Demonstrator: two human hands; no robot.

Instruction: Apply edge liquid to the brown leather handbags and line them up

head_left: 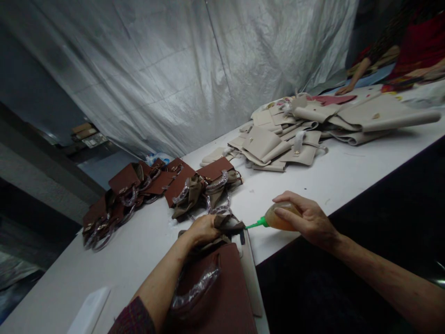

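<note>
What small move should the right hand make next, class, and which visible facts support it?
Probably a light squeeze of the amber squeeze bottle: the right hand already grips it, its green nozzle points at the edge of the brown lining, and the left hand holds that lining.

a wrinkled silvery plastic sheet (167,69) hangs behind the white surface (333,171), where beige bag pieces (266,144) with plastic-wrapped handles lie heaped. beyond them are a pink piece (333,99) and a co-worker in red (424,51). a white slab (88,311) lies near left.
</note>
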